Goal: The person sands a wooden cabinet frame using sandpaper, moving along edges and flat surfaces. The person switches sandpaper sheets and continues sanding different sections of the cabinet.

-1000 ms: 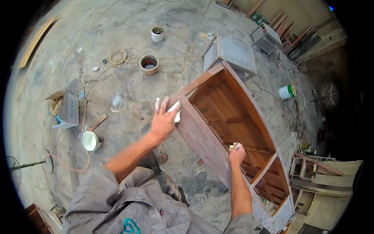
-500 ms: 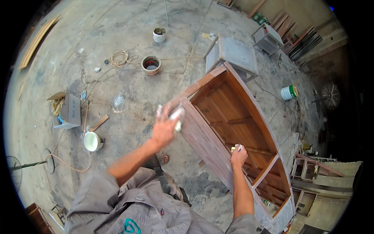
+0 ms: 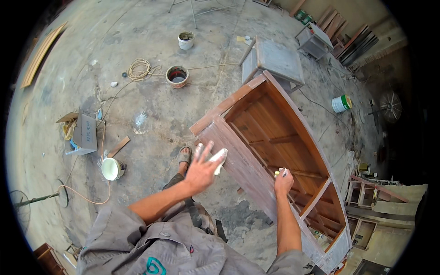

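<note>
A large wooden cabinet frame [image 3: 243,153] slants across the middle, brown inside, with a pale powdery face board along its near side. My left hand [image 3: 200,174] is at the edge of that board, fingers spread, with a folded whitish pad or cloth [image 3: 220,161] between thumb and fingers. Whether the pad touches the wood is hard to tell. My right hand [image 3: 283,184] rests at the board's inner edge by the opening, closed round a small yellowish-white thing [image 3: 277,173] mostly hidden by the fingers.
Buckets [image 3: 177,76] and a coiled hose [image 3: 140,69] lie on the concrete floor beyond. A grey table [image 3: 277,57] stands behind the cabinet's far end. To my left are an open cardboard box [image 3: 85,133], a white pail [image 3: 112,169] and a wood strip [image 3: 119,146].
My left hand has come nearer to me along the board's edge, with the pad in it. A sandalled foot shows more now. My right hand stays at about the same spot.
</note>
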`<state>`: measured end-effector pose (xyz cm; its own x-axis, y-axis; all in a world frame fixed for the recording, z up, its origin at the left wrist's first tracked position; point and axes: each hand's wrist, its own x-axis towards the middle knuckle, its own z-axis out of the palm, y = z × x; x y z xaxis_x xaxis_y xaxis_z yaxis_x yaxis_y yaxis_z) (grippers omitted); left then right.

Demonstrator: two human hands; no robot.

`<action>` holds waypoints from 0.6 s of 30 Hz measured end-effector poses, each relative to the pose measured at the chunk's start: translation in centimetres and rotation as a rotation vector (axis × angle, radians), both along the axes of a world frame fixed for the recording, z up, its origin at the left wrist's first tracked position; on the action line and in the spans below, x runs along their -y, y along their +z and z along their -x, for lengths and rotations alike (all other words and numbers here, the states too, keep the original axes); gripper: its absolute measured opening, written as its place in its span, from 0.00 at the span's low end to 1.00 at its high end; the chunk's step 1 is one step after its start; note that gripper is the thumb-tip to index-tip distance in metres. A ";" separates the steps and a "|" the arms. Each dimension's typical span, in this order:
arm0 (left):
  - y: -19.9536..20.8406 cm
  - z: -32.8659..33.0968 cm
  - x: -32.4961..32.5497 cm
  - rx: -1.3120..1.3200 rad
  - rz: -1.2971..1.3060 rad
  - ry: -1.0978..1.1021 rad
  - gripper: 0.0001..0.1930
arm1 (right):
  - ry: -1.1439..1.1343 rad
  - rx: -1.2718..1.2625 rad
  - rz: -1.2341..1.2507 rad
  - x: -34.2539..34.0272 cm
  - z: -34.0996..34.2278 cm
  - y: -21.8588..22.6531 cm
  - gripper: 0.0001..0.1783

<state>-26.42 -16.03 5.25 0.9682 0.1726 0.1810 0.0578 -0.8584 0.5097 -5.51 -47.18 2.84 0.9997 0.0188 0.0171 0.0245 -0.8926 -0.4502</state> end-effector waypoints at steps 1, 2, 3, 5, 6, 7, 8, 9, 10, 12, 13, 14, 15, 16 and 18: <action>-0.8 -0.1 -1.6 0.076 -0.028 0.051 0.37 | 0.004 0.000 -0.004 -0.3 0.1 0.1 0.17; -1.6 -0.2 -3.3 0.152 -0.057 0.102 0.38 | 0.007 0.000 -0.007 -0.6 -0.1 0.3 0.17; -0.6 -0.4 -5.6 0.094 -0.118 0.145 0.38 | 0.009 -0.001 -0.012 -1.0 0.0 0.4 0.17; -1.2 -0.5 -2.6 0.114 -0.084 0.144 0.37 | 0.016 -0.001 -0.006 -0.8 0.0 0.4 0.17; -1.3 0.1 -0.8 0.124 -0.067 0.144 0.36 | 0.019 -0.002 -0.002 -0.9 0.2 0.5 0.17; -0.1 0.9 0.6 0.044 0.018 0.020 0.34 | 0.015 0.003 0.019 -1.0 0.0 0.7 0.17; -0.2 0.6 0.1 0.072 -0.003 0.047 0.34 | 0.009 0.006 0.010 -0.8 -0.2 0.6 0.17; -0.4 0.4 -1.3 0.098 -0.023 0.075 0.33 | 0.004 0.008 0.002 -0.7 -0.1 0.5 0.17; -0.6 0.8 -2.8 0.117 -0.040 0.109 0.33 | 0.005 0.002 -0.003 -0.5 0.1 0.4 0.17; -0.4 1.0 -4.9 0.084 -0.102 0.177 0.34 | 0.018 -0.015 -0.001 -0.9 0.0 0.7 0.17; -0.2 0.6 -3.8 0.111 -0.092 0.184 0.34 | 0.017 -0.021 -0.004 -1.1 0.1 0.6 0.17; -0.1 0.4 -2.5 0.137 -0.081 0.191 0.34 | 0.009 -0.026 0.006 -1.2 0.2 0.5 0.17; -0.1 0.5 -0.4 0.145 -0.014 0.119 0.34 | -0.001 -0.030 0.017 -1.0 0.1 0.5 0.17; 0.6 1.9 -0.1 -0.094 0.004 -0.055 0.35 | -0.010 -0.033 0.028 -0.8 0.1 0.5 0.17; -1.1 1.3 -2.6 0.128 -0.068 0.064 0.38 | -0.014 -0.024 -0.018 -0.5 -0.1 0.0 0.17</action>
<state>-27.72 -13.43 4.15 0.9240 0.2163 0.3152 0.0517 -0.8877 0.4575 -5.38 -46.71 2.89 1.0000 0.0043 -0.0065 0.0008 -0.8845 -0.4666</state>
